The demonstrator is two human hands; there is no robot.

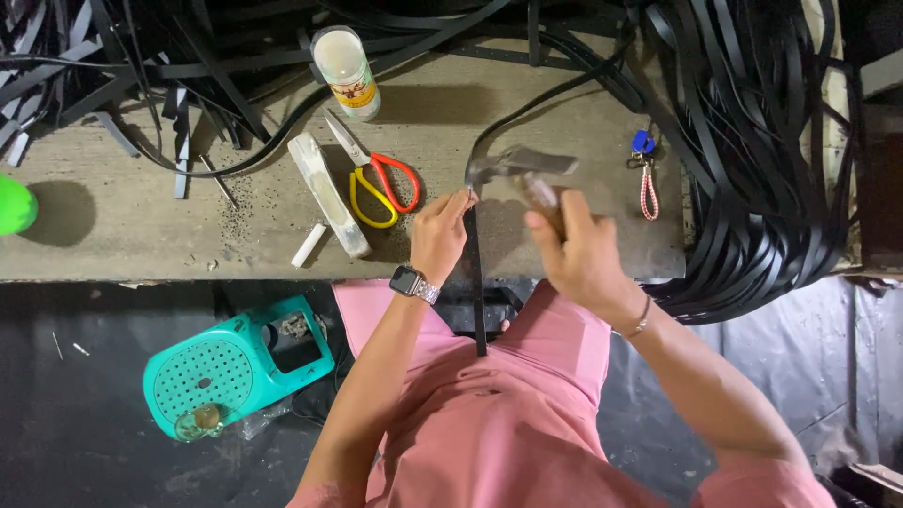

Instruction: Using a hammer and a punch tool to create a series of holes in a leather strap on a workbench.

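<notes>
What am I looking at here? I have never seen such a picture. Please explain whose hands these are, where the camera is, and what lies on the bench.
There is no machine: a person works with two bare hands, and one camera on their head looks down. The right hand grips a hammer, blurred, with its head above the bench. The left hand pinches a black strap that hangs over the edge of the wooden bench toward the lap. On the bench lie scissors with red and yellow handles, a pale block, a white-capped bottle, a small white stick and a key ring. Many black strips pile up at the right.
</notes>
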